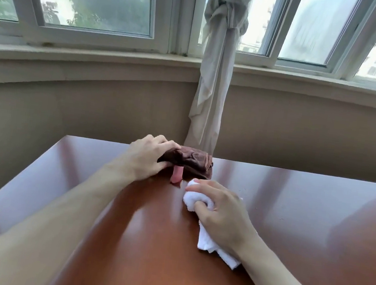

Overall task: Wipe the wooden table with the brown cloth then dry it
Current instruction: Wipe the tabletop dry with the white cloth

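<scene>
Behind the glossy reddish-brown wooden table I see 2 windows and a knotted grey curtain. My left hand grips the crumpled dark brown cloth near the table's far edge, a pink strip hanging beneath. My right hand, fingers curled, holds a white folded towel against the surface, just beside.
</scene>
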A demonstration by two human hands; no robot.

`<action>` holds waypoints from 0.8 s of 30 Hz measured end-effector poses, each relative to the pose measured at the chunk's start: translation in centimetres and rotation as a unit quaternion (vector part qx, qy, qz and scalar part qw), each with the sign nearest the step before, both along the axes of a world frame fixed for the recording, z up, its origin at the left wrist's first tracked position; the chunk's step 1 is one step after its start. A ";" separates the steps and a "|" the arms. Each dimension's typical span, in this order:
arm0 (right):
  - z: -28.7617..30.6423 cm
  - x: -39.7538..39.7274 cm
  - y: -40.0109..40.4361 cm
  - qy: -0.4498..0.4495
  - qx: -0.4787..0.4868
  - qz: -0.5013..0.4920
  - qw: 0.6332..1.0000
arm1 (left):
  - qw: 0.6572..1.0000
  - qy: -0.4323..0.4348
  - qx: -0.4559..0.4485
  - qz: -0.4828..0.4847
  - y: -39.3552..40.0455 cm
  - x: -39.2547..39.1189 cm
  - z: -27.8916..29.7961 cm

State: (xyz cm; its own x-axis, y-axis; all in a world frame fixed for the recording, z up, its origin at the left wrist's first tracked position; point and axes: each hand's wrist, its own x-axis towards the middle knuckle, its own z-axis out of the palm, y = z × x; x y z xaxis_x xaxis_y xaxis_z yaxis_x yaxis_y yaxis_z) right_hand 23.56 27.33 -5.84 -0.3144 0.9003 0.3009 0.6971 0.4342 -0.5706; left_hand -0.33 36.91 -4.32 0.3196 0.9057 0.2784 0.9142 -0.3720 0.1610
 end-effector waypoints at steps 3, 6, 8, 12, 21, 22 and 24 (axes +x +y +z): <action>0.2 -0.1 0.6 -0.005 0.008 0.005 1.000 | 0.998 0.034 0.050 0.007 0.1 0.1 1.1; 0.3 -0.3 0.3 -0.023 0.021 0.012 0.999 | 0.994 0.045 0.098 0.015 -1.5 -0.7 2.4; 0.5 -0.6 0.0 -0.039 0.024 0.012 0.999 | 0.990 0.044 0.133 0.034 -3.1 -2.5 3.7; 0.7 -1.5 -1.0 -0.052 0.028 0.012 0.998 | 0.981 0.046 0.163 0.093 -5.9 -8.1 6.3; 0.6 -11.1 1.0 -0.051 -0.003 0.141 0.989 | 0.970 -0.034 0.089 0.223 -8.5 -15.6 -0.4; 0.6 -11.5 2.7 -0.041 0.000 0.123 0.992 | 0.966 -0.046 0.108 0.228 -8.4 -15.4 -1.1; 0.6 -12.3 6.7 -0.023 0.004 0.073 0.997 | 0.963 -0.056 0.129 0.230 -8.1 -15.3 -2.0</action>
